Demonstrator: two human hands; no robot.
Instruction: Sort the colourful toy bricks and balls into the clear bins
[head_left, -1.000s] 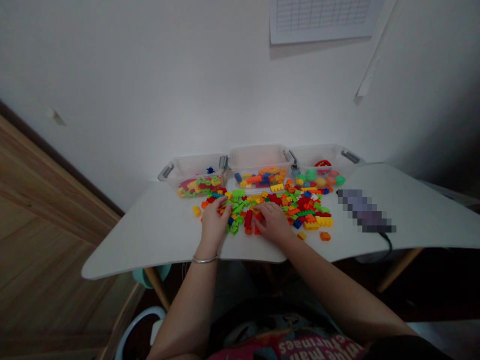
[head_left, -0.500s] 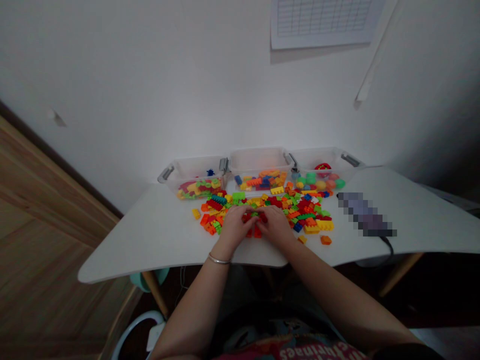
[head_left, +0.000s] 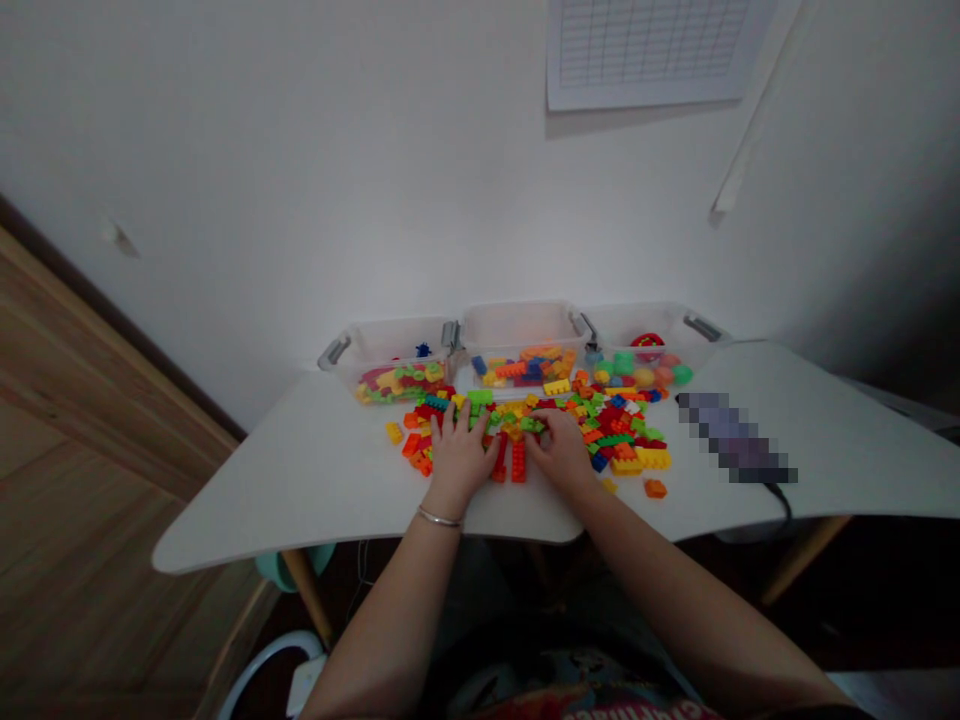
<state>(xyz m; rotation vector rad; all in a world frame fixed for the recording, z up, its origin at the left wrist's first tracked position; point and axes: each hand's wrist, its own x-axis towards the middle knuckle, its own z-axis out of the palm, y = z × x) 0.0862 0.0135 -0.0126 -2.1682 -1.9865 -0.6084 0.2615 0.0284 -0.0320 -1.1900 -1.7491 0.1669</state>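
Observation:
A spread of loose toy building bricks (head_left: 615, 440) in many colours covers the middle of the white table. My left hand (head_left: 459, 455), with a bracelet at its wrist, lies over the left part of the pile, fingers spread and resting on bricks. My right hand (head_left: 561, 450) is curled at the pile's middle, thumb and fingers closed on a light green brick (head_left: 531, 425). Between the hands lies a long red brick (head_left: 518, 463), with another red piece beside my left thumb. Bricks under both palms are hidden.
Three clear plastic boxes stand along the wall: a left box (head_left: 390, 335), a middle box (head_left: 517, 322) and a right box (head_left: 652, 320), each holding coloured toys. A pixelated device (head_left: 739, 440) with a cable lies at the right. A gridded sheet (head_left: 645, 50) hangs on the wall.
My hands were together over the red bricks and have moved apart. The left has shifted left with its fingers spread; the right now pinches a green brick. The red bricks between are uncovered.

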